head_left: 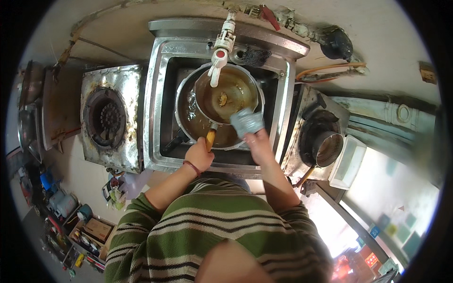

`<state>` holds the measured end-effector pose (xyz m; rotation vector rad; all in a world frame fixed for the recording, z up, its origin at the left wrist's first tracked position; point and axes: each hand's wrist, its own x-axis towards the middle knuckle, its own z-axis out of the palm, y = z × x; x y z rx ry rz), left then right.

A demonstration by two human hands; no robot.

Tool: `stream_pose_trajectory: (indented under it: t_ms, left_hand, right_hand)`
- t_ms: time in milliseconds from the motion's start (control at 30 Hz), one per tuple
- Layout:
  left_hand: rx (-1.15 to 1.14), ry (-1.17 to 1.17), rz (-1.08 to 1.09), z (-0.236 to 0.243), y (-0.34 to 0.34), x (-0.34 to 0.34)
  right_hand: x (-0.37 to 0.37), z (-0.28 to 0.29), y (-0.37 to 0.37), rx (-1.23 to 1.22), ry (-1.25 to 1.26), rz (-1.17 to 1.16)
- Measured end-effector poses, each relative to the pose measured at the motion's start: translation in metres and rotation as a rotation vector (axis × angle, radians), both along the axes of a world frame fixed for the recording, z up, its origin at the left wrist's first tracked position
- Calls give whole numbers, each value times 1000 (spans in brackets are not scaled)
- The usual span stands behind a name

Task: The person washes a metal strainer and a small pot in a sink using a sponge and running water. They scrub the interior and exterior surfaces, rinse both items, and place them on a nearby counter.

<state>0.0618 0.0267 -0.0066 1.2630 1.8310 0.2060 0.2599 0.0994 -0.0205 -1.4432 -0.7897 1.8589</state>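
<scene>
My left hand [200, 155] grips the yellow handle [211, 137] of a metal pot [226, 94], which sits inside or over a larger pot [188, 118] in the steel sink [287, 104]. Murky brownish water and a small yellowish lump show in the inner pot. My right hand [258, 146] is closed on a pale grey-blue cloth or pad [247, 121], partly blurred, at that pot's lower right rim. A white tap [220, 54] reaches over the inner pot. A dark mesh scrubber [257, 57] lies on the sink's back ledge.
Burners stand left [104, 118] and right [306, 139], the right with a strainer [329, 150] on it. Beyond that is a white tray [346, 162]. Stacked metal pans [30, 108] stand at far left. Pipes and a hose [330, 68] run along the back wall. Boxes [92, 233] lie lower left.
</scene>
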Motion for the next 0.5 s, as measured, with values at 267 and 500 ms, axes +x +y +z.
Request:
stream_pose_trajectory:
  t_ms: [267, 500]
  left_hand:
    - [46, -66, 93, -12, -3, 6]
    - [-47, -185, 149, -16, -5, -4]
  right_hand:
    - [-55, -16, -50, 323, -310, 389]
    - [-46, -31, -69, 52, -66, 345]
